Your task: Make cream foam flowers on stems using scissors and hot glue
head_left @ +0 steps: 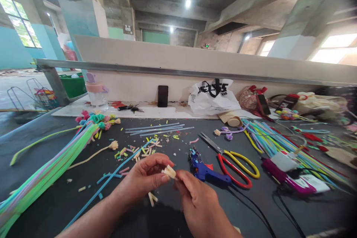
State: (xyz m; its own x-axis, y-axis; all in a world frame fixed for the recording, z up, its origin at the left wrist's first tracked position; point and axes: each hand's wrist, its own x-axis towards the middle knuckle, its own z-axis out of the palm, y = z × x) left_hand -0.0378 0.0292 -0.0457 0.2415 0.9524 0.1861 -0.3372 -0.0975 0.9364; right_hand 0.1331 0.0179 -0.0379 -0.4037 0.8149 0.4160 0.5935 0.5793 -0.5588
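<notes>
Between the thumb and fingers of my left hand [141, 180] is a small cream bunch of pipe-cleaner pieces [169, 171]. My right hand [199, 197] is closed at its lower right side, with the fingertips pinched against it and partly hidden. Loose cream cut pieces [150, 150] lie behind my left hand, and a few more [152, 199] lie just below it. A long blue pipe cleaner [111, 176] passes to the left of my hands. Right of them rest a blue hot glue gun [208, 171] and scissors [223, 151] with red and yellow handles, blades apart.
Green and purple pipe cleaners [52, 171] lie bundled at the left beside a cream flower [113, 145]. More pipe cleaners [267, 137] and a purple glue gun [284, 178] are at the right. Along the back stand a phone [163, 96], cup [96, 95] and white bag [213, 100].
</notes>
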